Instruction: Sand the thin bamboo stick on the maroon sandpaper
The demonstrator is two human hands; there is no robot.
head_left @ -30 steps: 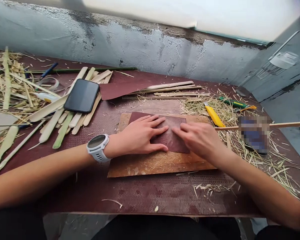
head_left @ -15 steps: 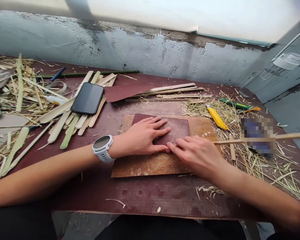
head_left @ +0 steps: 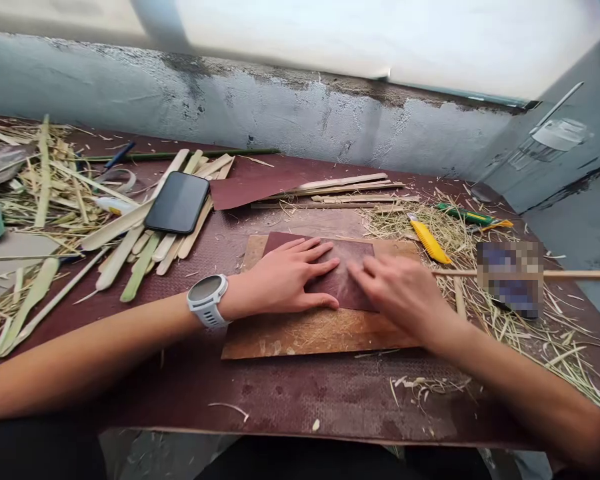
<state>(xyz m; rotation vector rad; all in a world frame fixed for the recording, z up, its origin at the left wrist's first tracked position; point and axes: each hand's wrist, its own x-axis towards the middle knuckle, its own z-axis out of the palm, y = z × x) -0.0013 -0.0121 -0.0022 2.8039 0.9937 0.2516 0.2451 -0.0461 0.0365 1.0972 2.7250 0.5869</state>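
left hand (head_left: 285, 280) lies flat, fingers spread, pressing the dark red sandpaper sheet (head_left: 337, 270) onto the wooden board (head_left: 305, 330) at the table's middle. right hand (head_left: 405, 297) is blurred, fingers together on the sheet's right part, over a thin bamboo stick (head_left: 570, 274) running off right. yellow cutter (head_left: 429, 240) lies far right, phone (head_left: 178, 202) far left.

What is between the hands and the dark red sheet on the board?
Nothing visible. The left hand lies flat right on the dark red sheet, which rests on the wooden board. The right hand is blurred, its fingertips over the sheet's right part; whether it pinches anything there cannot be told.
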